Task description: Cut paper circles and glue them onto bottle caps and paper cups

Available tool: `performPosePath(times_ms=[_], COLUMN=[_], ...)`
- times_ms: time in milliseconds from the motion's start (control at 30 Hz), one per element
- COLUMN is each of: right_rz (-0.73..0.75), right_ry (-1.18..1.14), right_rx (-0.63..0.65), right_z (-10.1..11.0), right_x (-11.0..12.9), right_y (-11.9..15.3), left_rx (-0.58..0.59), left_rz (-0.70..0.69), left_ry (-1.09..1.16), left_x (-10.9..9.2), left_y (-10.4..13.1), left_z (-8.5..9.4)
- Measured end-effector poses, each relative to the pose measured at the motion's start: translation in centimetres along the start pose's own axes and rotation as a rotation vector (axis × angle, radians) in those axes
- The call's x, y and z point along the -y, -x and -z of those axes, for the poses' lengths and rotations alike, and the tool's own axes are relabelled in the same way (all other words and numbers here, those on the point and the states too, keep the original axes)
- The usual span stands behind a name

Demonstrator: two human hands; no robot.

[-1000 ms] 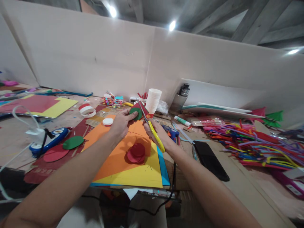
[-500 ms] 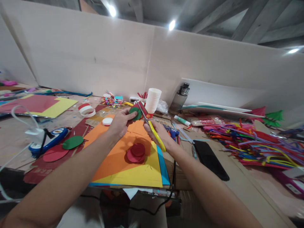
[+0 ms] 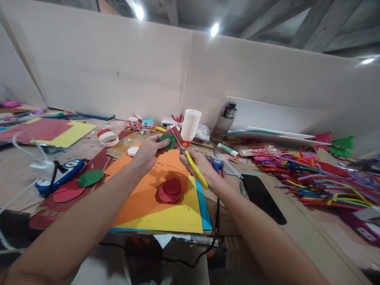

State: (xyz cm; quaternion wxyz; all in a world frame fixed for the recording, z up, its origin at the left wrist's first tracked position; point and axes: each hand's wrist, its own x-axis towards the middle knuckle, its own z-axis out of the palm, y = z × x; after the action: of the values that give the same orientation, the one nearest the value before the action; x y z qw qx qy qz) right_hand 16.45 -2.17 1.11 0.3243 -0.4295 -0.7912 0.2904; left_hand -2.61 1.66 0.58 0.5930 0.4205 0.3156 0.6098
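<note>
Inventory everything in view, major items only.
scissors: 1, yellow-handled, centre
small disc: 1, green, beside scissors
paper piece: 1, red, at scissors
disc pile: 1, red, on orange sheet
yellow sheet: 1, yellow, under orange sheet
larger discs: 2, red and green, left
cup stack: 1, white, back centre
bottle: 1, grey, back right
glue stick: 1, white-green, near bottle
phone: 1, black, right
pipe cleaners: many, multicoloured, far right
left hand: 1, bare, holding small disc
right hand: 1, bare, holding scissors
</note>
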Motion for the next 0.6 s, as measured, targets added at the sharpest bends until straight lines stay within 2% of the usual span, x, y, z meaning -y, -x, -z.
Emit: performPosePath(times_ms=[233, 600], right_rz=[-0.02, 0.031], right_ry=[0.036, 0.121], right_rx=[0.001, 0.009], right_z=[0.3, 0.7], right_x=[0.2, 0.2], right_y=[0.0, 0.0], left_rx=[0.02, 0.063], left_rz=[0.028, 0.029], left_ry=[-0.036, -0.096], left_x=[-0.7, -1.1], left_y=[0.0, -0.3], left_z=[0.1, 0.8])
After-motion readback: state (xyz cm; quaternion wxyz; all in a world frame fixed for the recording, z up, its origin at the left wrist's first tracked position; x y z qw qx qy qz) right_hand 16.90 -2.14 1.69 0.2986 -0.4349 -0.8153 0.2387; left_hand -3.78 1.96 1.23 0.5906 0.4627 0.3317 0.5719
